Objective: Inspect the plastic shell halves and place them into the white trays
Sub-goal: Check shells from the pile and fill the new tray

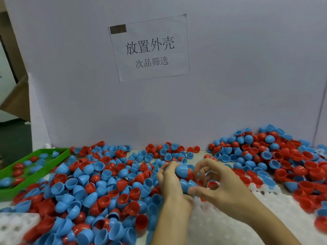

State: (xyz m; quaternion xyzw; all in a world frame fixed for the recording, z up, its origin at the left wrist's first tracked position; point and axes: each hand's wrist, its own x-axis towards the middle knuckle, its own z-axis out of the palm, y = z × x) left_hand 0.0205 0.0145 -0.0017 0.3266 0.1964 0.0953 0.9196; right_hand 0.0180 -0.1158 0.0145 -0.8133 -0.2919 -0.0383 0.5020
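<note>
The left hand (168, 175) is raised over the middle of the counter (139, 160), its fingers (163, 167) curled round a blue shell half (182, 171) that it holds dome-up, with more blue halves tucked beneath it against the palm. The right hand (223, 183) sits just beside it on the right, fingers bent inward toward the thumb; something blue caps or sits at the tip of one finger (185, 185), but motion blur keeps me from telling whether the right hand is actually grasping anything.

Red and blue shell halves (99, 184) lie heaped across the counter, thickest at the left and near side, with a second mound (276, 156) at the far right against the white board (230, 85). A white tray (221, 225) with round sockets lies under the wrists at the near centre, running out to the right, and another white tray (14, 225) pokes out from under the pile at the near left. A green tray (35, 175) at the far left holds a few loose red and blue halves. A paper sign (150, 48) with printed characters is stuck to the board above.
</note>
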